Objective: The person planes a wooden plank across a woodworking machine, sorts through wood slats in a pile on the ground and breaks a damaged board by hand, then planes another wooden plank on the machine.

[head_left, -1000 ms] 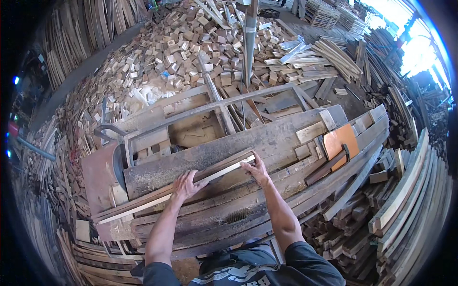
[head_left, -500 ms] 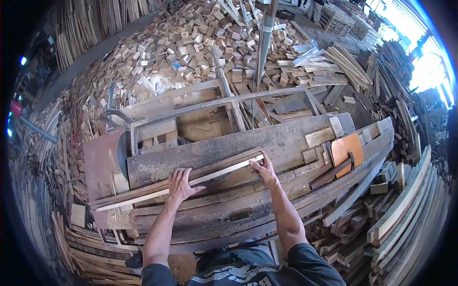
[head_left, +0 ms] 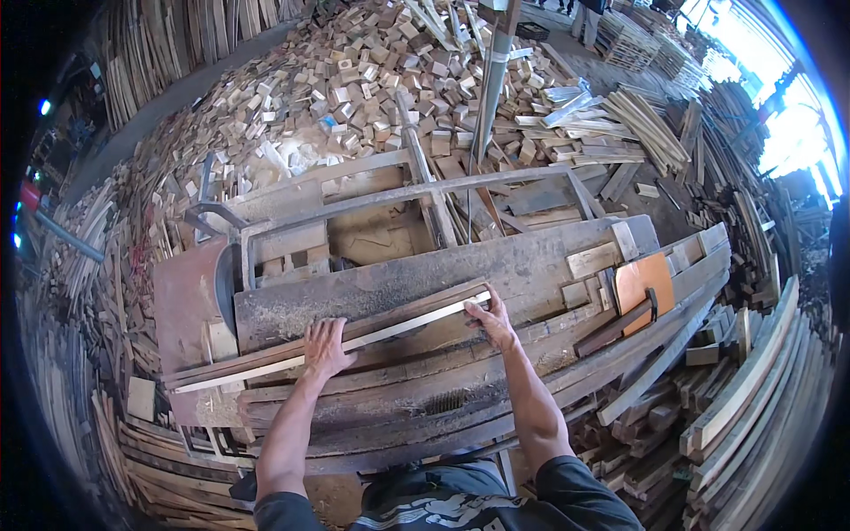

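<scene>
A long wooden strip [head_left: 416, 321], brown on top and pale along its near edge, lies slantwise across a dusty, worn workbench [head_left: 478, 255]. My left hand [head_left: 326, 349] rests over the strip left of its middle, fingers stretched out across the top. At the strip's right end, my right hand [head_left: 491, 323] is closed around it, with the thumb on the near side and the fingers partly hidden. The strip's far left end reaches over a reddish-brown plate [head_left: 184, 292] on the bench.
An orange board [head_left: 644, 281] with a black handle lies right on the bench, near small wood blocks [head_left: 591, 258]. A metal frame [head_left: 354, 205] stands behind. A large offcut heap [head_left: 372, 80] fills the background. Stacked planks [head_left: 753, 380] lie at lower right.
My left hand has shifted slightly left, its thumb now closer in to the fingers. The strip has moved a little left relative to that view, and the right hand keeps hold of its end.
</scene>
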Available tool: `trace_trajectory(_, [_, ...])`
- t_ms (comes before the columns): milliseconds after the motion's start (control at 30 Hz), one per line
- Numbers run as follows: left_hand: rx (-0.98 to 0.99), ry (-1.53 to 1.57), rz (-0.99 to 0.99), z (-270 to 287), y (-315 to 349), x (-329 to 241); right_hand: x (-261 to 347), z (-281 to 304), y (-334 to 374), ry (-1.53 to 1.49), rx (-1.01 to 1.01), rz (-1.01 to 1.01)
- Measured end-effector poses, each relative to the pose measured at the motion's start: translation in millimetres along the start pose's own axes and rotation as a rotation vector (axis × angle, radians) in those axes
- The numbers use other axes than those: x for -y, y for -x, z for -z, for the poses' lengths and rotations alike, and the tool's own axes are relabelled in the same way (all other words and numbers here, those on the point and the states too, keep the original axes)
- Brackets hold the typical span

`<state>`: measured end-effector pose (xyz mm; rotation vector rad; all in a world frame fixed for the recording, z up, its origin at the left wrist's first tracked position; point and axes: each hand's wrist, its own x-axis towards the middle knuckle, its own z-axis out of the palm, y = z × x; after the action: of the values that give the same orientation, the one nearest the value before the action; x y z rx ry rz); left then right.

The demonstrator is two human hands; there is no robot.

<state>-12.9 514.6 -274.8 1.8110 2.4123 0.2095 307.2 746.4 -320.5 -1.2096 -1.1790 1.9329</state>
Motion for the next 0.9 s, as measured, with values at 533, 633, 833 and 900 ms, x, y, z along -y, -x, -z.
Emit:
trace_trajectory(533, [-0.026,0.136,-0.085,-1.6,-11.6,-1.0,-0.8,12.5,0.1,-0.022,-0.008,-0.009])
trace_trajectory(633, [0.181,0.169,0.01,18.1,-23.2,-11.8,21.8,0.4,24.0,0.474,-0.298,0.312])
trace_trajectory(833, [0.57,0.299,-0.081,34.1,-84.6,-70.6,14.6,24.8,129.6,0.828,-0.538,0.546])
trace_trajectory(900, [0.649,0.405,-0.145,19.5,-105.7,-96.4,-1.4,20.0,164.0,0.976,-0.544,0.517])
